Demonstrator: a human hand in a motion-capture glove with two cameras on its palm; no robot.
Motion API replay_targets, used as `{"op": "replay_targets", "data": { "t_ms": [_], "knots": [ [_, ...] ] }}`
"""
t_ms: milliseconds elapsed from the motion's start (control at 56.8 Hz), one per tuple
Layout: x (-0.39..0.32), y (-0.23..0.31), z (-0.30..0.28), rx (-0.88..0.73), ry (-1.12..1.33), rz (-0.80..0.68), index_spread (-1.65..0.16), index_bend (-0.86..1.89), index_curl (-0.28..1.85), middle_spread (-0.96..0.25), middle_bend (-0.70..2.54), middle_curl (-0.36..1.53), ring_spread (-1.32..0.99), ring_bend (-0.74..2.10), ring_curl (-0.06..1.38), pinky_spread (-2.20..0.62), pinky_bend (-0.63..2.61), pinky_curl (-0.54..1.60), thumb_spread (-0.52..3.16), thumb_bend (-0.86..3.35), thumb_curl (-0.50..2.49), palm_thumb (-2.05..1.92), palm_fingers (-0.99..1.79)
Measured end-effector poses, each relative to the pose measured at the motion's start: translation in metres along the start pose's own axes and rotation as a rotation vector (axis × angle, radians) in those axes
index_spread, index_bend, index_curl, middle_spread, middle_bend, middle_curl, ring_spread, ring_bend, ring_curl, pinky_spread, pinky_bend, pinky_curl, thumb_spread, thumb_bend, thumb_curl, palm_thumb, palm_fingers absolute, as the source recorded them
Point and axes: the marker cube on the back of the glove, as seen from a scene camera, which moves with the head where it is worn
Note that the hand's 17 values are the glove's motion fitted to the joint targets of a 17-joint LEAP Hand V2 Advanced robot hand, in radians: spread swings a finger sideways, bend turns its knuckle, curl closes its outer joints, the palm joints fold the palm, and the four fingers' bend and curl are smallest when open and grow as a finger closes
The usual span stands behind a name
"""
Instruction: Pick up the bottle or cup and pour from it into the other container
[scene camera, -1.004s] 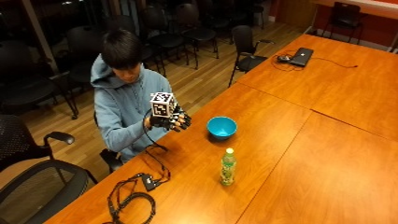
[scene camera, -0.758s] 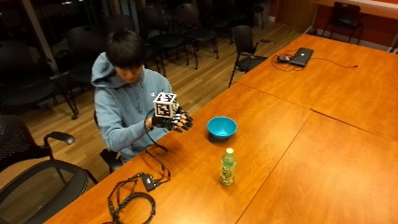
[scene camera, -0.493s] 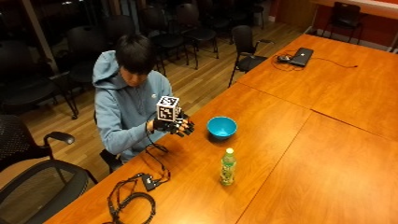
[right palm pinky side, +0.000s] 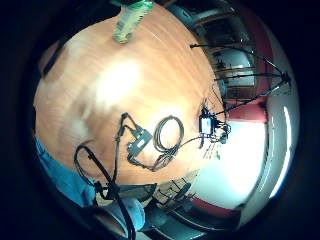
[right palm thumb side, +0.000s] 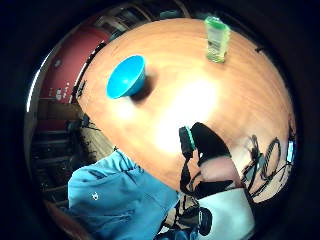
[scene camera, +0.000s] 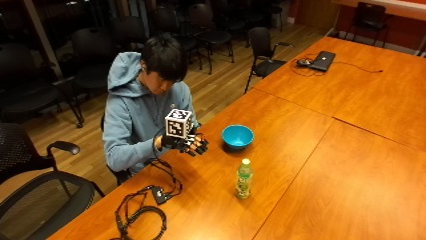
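Bottle (scene camera: 244, 179): clear plastic, pale green contents, yellow-green cap, label band whose writing cannot be read; stands upright on the wooden table (scene camera: 346, 165), well apart from the hand. Bowl (scene camera: 237, 136): round, bright blue, open side up, no markings legible, on the table between bottle and person, near the hand. Right hand (scene camera: 190, 144): black-gloved, raised above the table edge before the seated person, fingers loosely curled, holding nothing.

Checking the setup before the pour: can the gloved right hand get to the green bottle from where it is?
Probably yes: bare table lies between the right hand and the bottle; the blue bowl stands aside.
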Motion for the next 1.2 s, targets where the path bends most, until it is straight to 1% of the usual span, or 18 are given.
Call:
{"op": "replay_targets", "data": {
  "t_ms": [35, 106, 264, 529, 634, 775, 846, 934, 1198],
  "knots": [
    [0.001, 0.000, 0.003, 0.011, -0.062, 0.042, -0.37, 0.15, 0.27, -0.01, 0.19, 0.28, 0.09, 0.33, 0.25, 0.23, 0.54, 0.24, 1.03, -0.02, 0.36, 0.69, 0.28],
    [0.019, -0.004, 0.006, 0.059, -0.089, 0.065, -0.37, 0.15, 0.26, -0.01, 0.20, 0.29, 0.08, 0.32, 0.25, 0.23, 0.54, 0.24, 1.03, -0.02, 0.36, 0.69, 0.28],
    [0.060, -0.013, 0.006, 0.180, -0.143, 0.061, -0.36, 0.13, 0.25, -0.01, 0.19, 0.31, 0.08, 0.35, 0.27, 0.23, 0.56, 0.25, 1.03, -0.02, 0.37, 0.69, 0.27],
    [0.087, -0.027, 0.024, 0.190, -0.172, 0.130, -0.36, 0.12, 0.23, -0.01, 0.20, 0.32, 0.08, 0.38, 0.28, 0.23, 0.60, 0.27, 1.00, -0.03, 0.38, 0.69, 0.23],
    [0.098, -0.039, 0.032, 0.215, -0.220, 0.120, -0.35, 0.12, 0.22, -0.01, 0.20, 0.33, 0.08, 0.38, 0.29, 0.23, 0.61, 0.27, 0.99, -0.03, 0.38, 0.68, 0.22],
    [0.109, -0.061, 0.040, 0.255, -0.402, 0.082, -0.34, 0.12, 0.21, 0.00, 0.21, 0.34, 0.08, 0.39, 0.29, 0.23, 0.62, 0.28, 0.97, -0.03, 0.38, 0.69, 0.21],
    [0.117, -0.074, 0.039, 0.304, -0.484, 0.053, -0.33, 0.11, 0.21, 0.00, 0.21, 0.34, 0.08, 0.39, 0.29, 0.23, 0.63, 0.28, 0.96, -0.03, 0.38, 0.69, 0.20],
    [0.100, -0.087, 0.059, 0.384, -0.572, 0.026, -0.33, 0.11, 0.20, 0.01, 0.20, 0.34, 0.08, 0.41, 0.30, 0.24, 0.66, 0.29, 0.95, -0.03, 0.39, 0.69, 0.18],
    [0.100, -0.130, 0.074, 0.544, -0.758, 0.029, -0.32, 0.11, 0.18, 0.03, 0.19, 0.33, 0.09, 0.44, 0.31, 0.25, 0.73, 0.30, 0.91, -0.03, 0.38, 0.69, 0.11]
  ]
}}
